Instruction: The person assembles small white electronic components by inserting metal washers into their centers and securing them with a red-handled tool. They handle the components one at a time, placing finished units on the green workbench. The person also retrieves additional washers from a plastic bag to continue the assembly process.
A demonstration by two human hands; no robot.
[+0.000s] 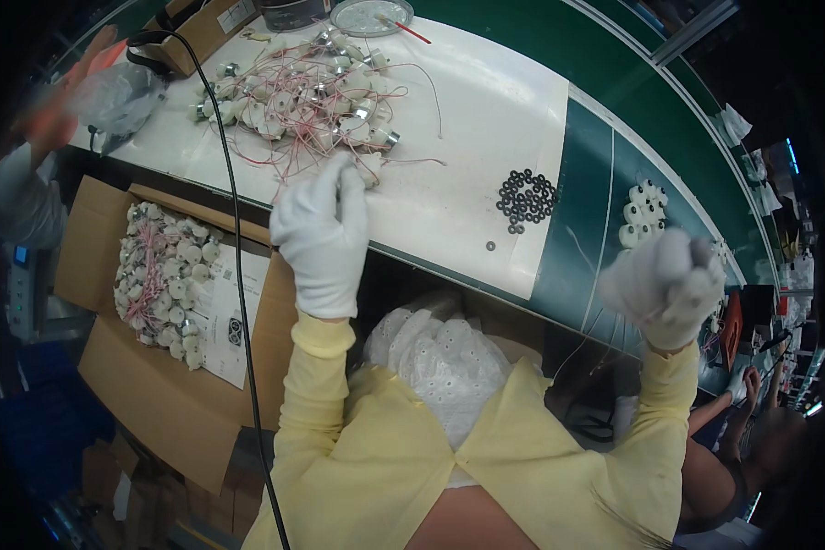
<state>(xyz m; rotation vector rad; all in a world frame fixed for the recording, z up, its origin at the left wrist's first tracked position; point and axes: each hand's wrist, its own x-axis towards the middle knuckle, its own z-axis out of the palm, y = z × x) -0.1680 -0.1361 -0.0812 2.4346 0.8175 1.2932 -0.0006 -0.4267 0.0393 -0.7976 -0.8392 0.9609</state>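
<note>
My left hand (321, 240), in a white glove, is at the table's near edge with its fingers drawn together. Its fingertips reach the near side of a tangled pile of small white-and-metal motors (280, 110) with thin red and pink wires. Whether they grip a piece is hidden. On the right, my white-gloved right hand (662, 286) is blurred and looks closed; pale wires (596, 344) trail beside it, and what it holds cannot be made out. Just beyond it stand several white round parts with black rings (644, 215). Loose black rings (526, 197) lie between my hands.
An open cardboard box (170, 403) of wired motors and a printed sheet (225, 316) stands at left. A black cable (234, 202) crosses the view. A round metal tray (368, 16) with a red-handled brush (414, 33) is at the back. Other people are at both sides.
</note>
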